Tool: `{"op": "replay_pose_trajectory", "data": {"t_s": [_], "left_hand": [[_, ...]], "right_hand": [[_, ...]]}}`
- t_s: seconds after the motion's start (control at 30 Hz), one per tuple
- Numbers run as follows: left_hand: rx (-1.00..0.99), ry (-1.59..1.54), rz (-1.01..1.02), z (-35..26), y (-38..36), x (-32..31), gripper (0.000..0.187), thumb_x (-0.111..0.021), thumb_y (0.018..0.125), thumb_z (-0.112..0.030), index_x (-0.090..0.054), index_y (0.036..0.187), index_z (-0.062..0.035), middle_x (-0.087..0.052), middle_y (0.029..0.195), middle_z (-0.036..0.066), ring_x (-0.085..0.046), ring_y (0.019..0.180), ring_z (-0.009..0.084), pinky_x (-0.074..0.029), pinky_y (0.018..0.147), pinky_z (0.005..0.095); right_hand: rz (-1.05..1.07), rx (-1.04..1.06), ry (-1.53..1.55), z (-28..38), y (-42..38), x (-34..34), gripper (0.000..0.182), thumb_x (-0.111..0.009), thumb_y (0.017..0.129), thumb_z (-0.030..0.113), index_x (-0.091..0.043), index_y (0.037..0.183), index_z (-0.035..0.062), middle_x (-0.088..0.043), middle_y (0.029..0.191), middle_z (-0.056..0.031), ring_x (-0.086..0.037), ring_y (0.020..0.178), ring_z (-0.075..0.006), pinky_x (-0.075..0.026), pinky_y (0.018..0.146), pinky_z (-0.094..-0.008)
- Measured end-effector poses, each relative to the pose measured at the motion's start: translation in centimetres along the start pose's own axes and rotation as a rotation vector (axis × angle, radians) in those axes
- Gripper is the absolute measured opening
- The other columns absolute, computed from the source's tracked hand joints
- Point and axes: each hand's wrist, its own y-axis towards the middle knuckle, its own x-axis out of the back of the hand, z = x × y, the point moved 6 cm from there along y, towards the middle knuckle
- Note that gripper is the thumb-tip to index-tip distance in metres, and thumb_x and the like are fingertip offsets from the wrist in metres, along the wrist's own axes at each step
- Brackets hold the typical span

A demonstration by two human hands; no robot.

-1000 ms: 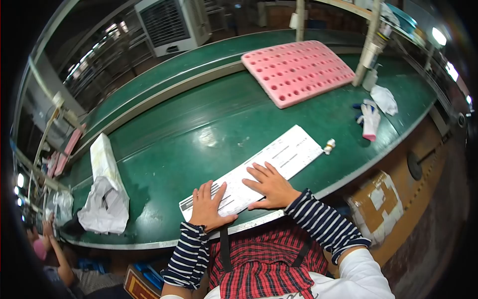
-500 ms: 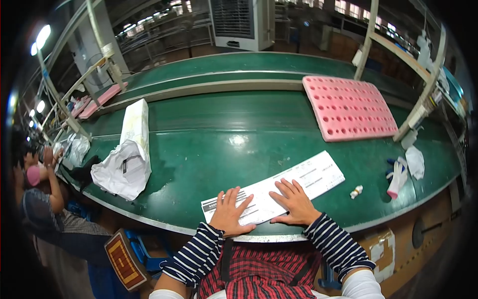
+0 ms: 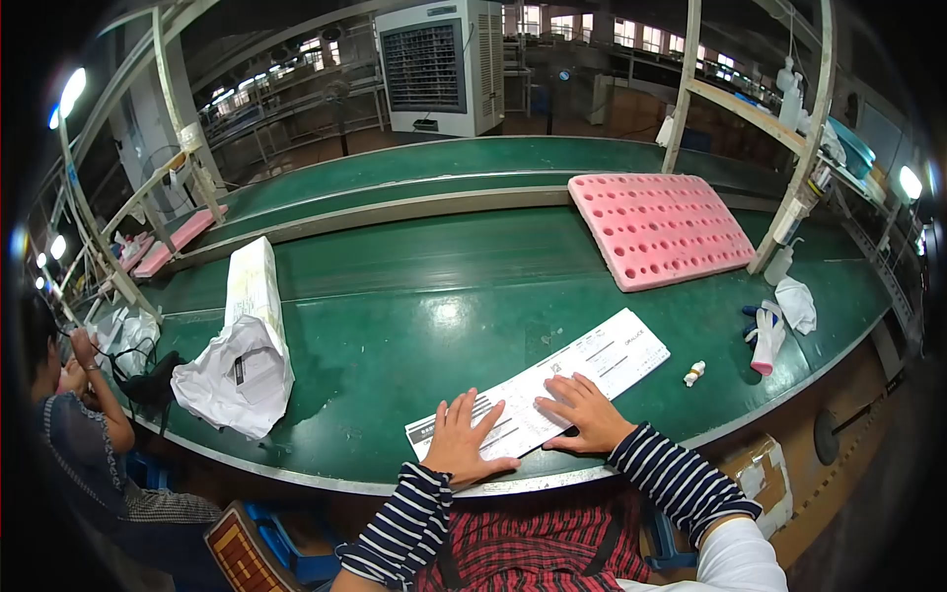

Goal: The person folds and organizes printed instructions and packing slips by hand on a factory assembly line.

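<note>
A long white printed paper, seemingly folded or stacked, lies slantwise on the green table near its front edge. My left hand rests on the paper's left end with its fingers spread. On the middle of the sheet lies my right hand, also spread, palm down, its thumb near the lower edge. Neither hand grasps anything. Parts of the print are covered by my fingers.
A pink foam tray with holes leans at the back right. Left stands a long white package with crumpled white wrapping. At right are a glove and a small white bundle. Another person sits far left.
The camera view has tilted up and shifted a little. Both hands remain flat on the paper, which appears in nearly the same place.
</note>
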Motion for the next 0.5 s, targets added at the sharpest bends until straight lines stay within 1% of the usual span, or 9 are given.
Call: {"op": "replay_pose_trajectory", "data": {"t_s": [0.07, 0.1, 0.23, 0.27, 0.3, 0.43, 0.5], "left_hand": [[0.031, -0.037, 0.019, 1.6, -0.2, -0.6, 0.086, -0.055, 0.081, -0.071, -0.041, 0.146, -0.0169, -0.034, 0.145, 0.028, -0.029, 0.137, 0.0438, -0.015, 0.112, 0.0613], [0.033, -0.038, -0.008, 1.7, -0.2, 0.1, 0.078, -0.053, 0.086, -0.065, -0.04, 0.146, -0.0165, -0.039, 0.143, 0.025, -0.031, 0.136, 0.0429, -0.016, 0.112, 0.0608], [0.079, -0.15, 0.0, 2.6, -0.6, 2.1, 0.067, -0.052, 0.092, -0.053, -0.038, 0.147, -0.0162, -0.042, 0.143, 0.02, -0.034, 0.135, 0.0384, -0.02, 0.111, 0.0585], [0.096, -0.157, -0.02, 2.6, -0.9, 3.0, 0.065, -0.057, 0.092, -0.044, -0.037, 0.147, -0.0139, -0.045, 0.141, 0.019, -0.037, 0.134, 0.0381, -0.02, 0.113, 0.056], [0.115, -0.184, -0.046, 2.9, -1.3, 3.5, 0.064, -0.056, 0.093, -0.042, -0.038, 0.147, -0.0136, -0.046, 0.14, 0.019, -0.038, 0.134, 0.0375, -0.02, 0.113, 0.0559], [0.124, -0.249, -0.167, 3.9, -2.9, 5.8, 0.058, -0.056, 0.095, -0.037, -0.041, 0.144, -0.0094, -0.049, 0.137, 0.019, -0.043, 0.13, 0.0359, -0.027, 0.11, 0.0497], [0.13, -0.267, -0.241, 4.4, -3.8, 6.9, 0.056, -0.056, 0.095, -0.035, -0.044, 0.142, -0.0074, -0.051, 0.135, 0.019, -0.045, 0.127, 0.0355, -0.03, 0.109, 0.0467]], "right_hand": [[-0.03, -0.013, -0.001, 1.0, -0.5, -0.1, 0.067, -0.07, 0.08, 0.049, -0.053, 0.134, 0.012, -0.048, 0.136, -0.0192, -0.043, 0.129, -0.0366, -0.031, 0.109, -0.0532], [-0.041, -0.032, -0.002, 1.4, -0.8, -0.2, 0.066, -0.07, 0.081, 0.048, -0.053, 0.134, 0.012, -0.049, 0.136, -0.019, -0.044, 0.128, -0.0366, -0.032, 0.108, -0.0531], [-0.053, -0.129, 0.034, 1.7, -1.6, -0.4, 0.067, -0.071, 0.08, 0.046, -0.053, 0.133, 0.0106, -0.049, 0.135, -0.0188, -0.046, 0.126, -0.0369, -0.034, 0.106, -0.0522], [-0.057, -0.141, 0.033, 1.7, -1.7, -0.3, 0.068, -0.072, 0.079, 0.046, -0.052, 0.134, 0.0104, -0.048, 0.135, -0.0189, -0.045, 0.126, -0.0372, -0.034, 0.106, -0.0519], [-0.067, -0.149, 0.026, 1.5, -1.7, -0.2, 0.069, -0.072, 0.079, 0.046, -0.051, 0.134, 0.0102, -0.048, 0.136, -0.0191, -0.045, 0.126, -0.0375, -0.035, 0.106, -0.0516], [-0.075, -0.128, 0.036, 1.2, -1.4, 0.5, 0.075, -0.077, 0.075, 0.045, -0.05, 0.135, 0.0096, -0.047, 0.137, -0.0191, -0.045, 0.127, -0.0373, -0.036, 0.106, -0.0473], [-0.063, -0.129, 0.047, 1.0, -1.3, 0.4, 0.073, -0.077, 0.075, 0.044, -0.051, 0.134, 0.0094, -0.048, 0.135, -0.0189, -0.046, 0.126, -0.037, -0.036, 0.106, -0.0462]]}}
